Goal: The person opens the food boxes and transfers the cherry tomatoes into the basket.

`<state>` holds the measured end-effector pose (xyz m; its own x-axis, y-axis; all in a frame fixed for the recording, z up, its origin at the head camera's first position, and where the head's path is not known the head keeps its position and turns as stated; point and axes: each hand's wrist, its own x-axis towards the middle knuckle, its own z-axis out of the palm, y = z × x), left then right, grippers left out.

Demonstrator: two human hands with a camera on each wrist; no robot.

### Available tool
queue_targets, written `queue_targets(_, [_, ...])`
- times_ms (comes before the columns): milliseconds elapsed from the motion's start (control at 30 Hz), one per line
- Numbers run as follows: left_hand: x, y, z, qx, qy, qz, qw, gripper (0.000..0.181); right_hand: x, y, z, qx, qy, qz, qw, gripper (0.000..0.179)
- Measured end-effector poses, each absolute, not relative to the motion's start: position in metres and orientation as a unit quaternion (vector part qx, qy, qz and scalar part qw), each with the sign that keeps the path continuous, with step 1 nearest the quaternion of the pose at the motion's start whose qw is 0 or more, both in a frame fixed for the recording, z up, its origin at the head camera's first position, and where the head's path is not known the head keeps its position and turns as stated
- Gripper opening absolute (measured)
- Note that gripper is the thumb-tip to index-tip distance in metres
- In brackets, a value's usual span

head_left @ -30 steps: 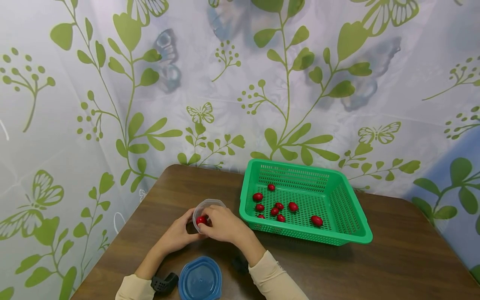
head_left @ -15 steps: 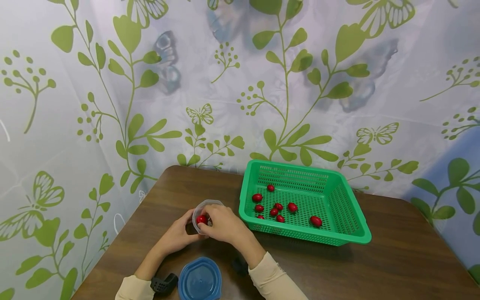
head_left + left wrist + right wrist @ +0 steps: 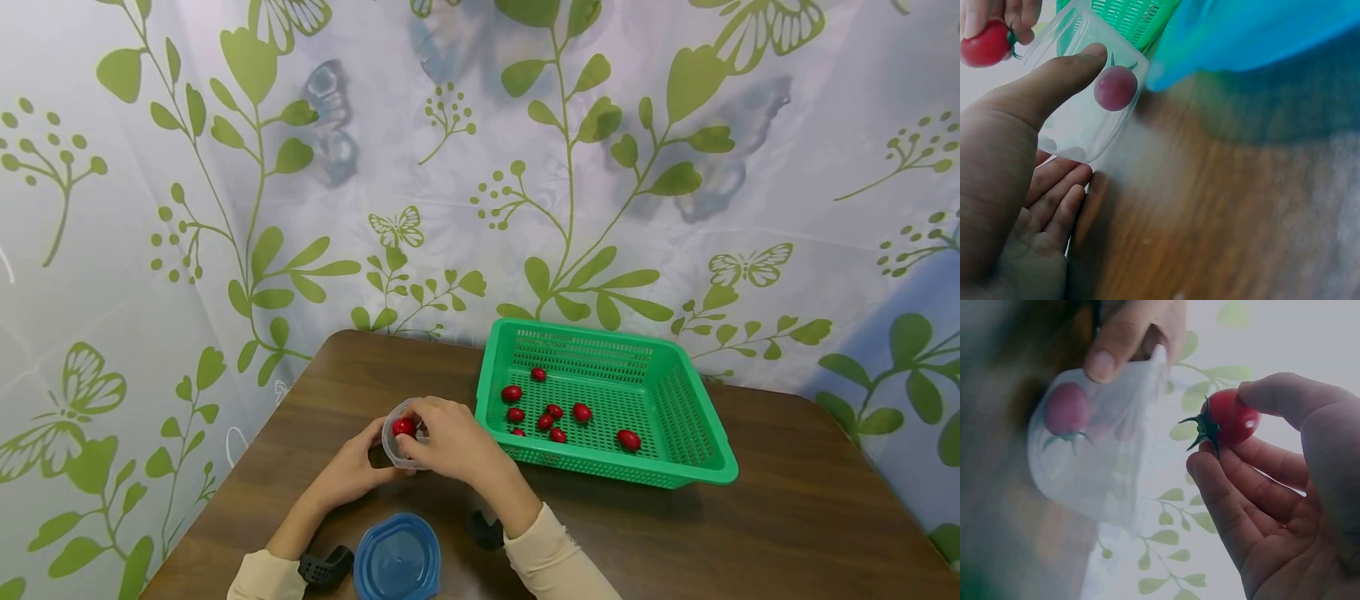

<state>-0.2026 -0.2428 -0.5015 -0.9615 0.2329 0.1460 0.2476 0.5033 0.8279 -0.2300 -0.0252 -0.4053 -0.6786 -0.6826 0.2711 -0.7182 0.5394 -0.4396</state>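
A clear plastic container (image 3: 1079,122) is gripped by my left hand (image 3: 351,473), its thumb on one side and its fingers around the other. Through the wall shows a cherry tomato (image 3: 1115,89) lying inside. My right hand (image 3: 459,443) pinches another cherry tomato (image 3: 1238,419) with a green calyx, between thumb and fingertips, just outside the container's mouth in the right wrist view. Other contents of the container are blurred by its cloudy wall.
A green perforated basket (image 3: 600,472) with several cherry tomatoes stands on the wooden table (image 3: 787,517) to the right. A blue lid (image 3: 397,557) lies in front of the hands. A patterned curtain (image 3: 480,183) hangs behind the table.
My right hand has risen slightly from the container's mouth, and a red tomato at its fingers shows more fully. My left hand keeps its hold on the container.
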Motion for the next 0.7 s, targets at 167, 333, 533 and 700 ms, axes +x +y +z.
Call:
queue_targets(167, [-0.204, -0.242, -0.503, -0.137, -0.868, -0.477, 0.009, 0.084, -0.227, -0.018, -0.394, 0.39, -0.881, 0.267, 0.035, 0.028])
queue_targets(333, [-0.204, -0.242, -0.503, -0.136, -0.868, -0.477, 0.008, 0.084, -0.226, -0.009, -0.384, 0.384, -0.879, 0.279, 0.04, 0.026])
queue_targets(533, [-0.204, -0.242, -0.503, -0.134, -0.871, -0.473, 0.011, 0.085, -0.224, 0.004, -0.376, 0.379, -0.883, 0.272, 0.057, 0.027])
queue_targets(700, [-0.204, -0.241, -0.504, -0.126, -0.872, -0.474, 0.012, 0.086, -0.226, 0.016, -0.372, 0.366, -0.888, 0.271, 0.063, 0.025])
